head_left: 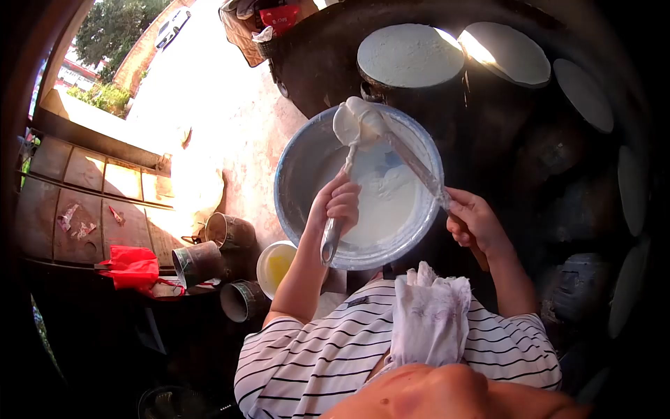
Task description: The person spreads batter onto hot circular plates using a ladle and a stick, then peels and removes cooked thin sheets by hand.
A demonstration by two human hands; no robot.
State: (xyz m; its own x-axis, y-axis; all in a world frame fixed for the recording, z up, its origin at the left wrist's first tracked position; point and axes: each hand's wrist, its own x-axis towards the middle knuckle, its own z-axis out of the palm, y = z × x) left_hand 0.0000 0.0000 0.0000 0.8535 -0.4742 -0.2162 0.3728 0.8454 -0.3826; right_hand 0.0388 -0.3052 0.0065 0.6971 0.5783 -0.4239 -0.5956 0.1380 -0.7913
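A: Nearest me is the striped shirt (321,349), with a pale cloth (431,314) hanging on it. Where's the ladle (347,126)?

B: Its cup is over the far side of the basin (280,188). The left grip (342,207) is closed around its handle.

A: And the right grip (476,220)?

B: Closed on the scraper (417,166), its coated blade against the white paste (371,124) at the ladle.

A: Handling?

B: Both tools look stiff, the paste soft, sticky and fairly heavy. I'd hold each by the cleaner handle; smears could slip.

A: Containers?

B: White batter (380,220) in the basin, something yellow (278,265) in the white bucket (262,271). I can't tell what the 3 dark pots (198,265) hold.
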